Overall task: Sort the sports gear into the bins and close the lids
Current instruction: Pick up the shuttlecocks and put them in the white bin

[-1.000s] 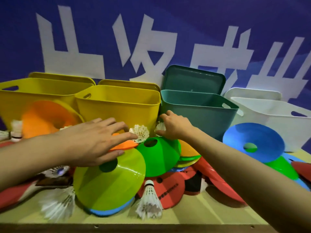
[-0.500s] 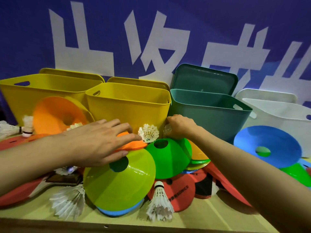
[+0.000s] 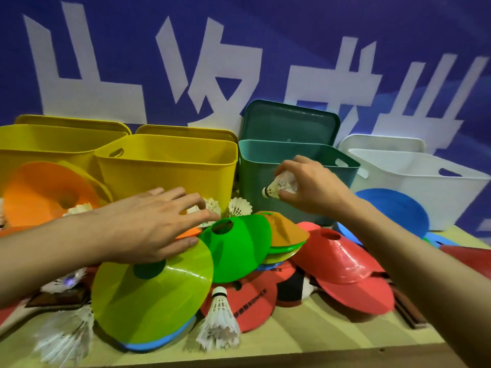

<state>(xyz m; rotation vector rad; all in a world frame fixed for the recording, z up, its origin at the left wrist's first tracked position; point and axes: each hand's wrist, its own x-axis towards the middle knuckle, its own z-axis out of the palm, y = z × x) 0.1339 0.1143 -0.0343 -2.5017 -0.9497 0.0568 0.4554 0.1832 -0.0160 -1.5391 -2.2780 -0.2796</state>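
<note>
My right hand (image 3: 309, 185) pinches a shuttlecock (image 3: 279, 187) by its feather skirt, cork pointing left, in front of the teal bin (image 3: 265, 181). Very light, and the feathers likely crush easily, so hold loosely or by the cork. My left hand (image 3: 148, 224) lies flat, fingers spread, holding nothing, reaching toward shuttlecocks (image 3: 212, 205) against the yellow bin (image 3: 170, 176).

Left hand (image 3: 148, 224) reaches forward, fingers spread flat; right hand (image 3: 308, 187) is raised, its grip curled closed.
</note>
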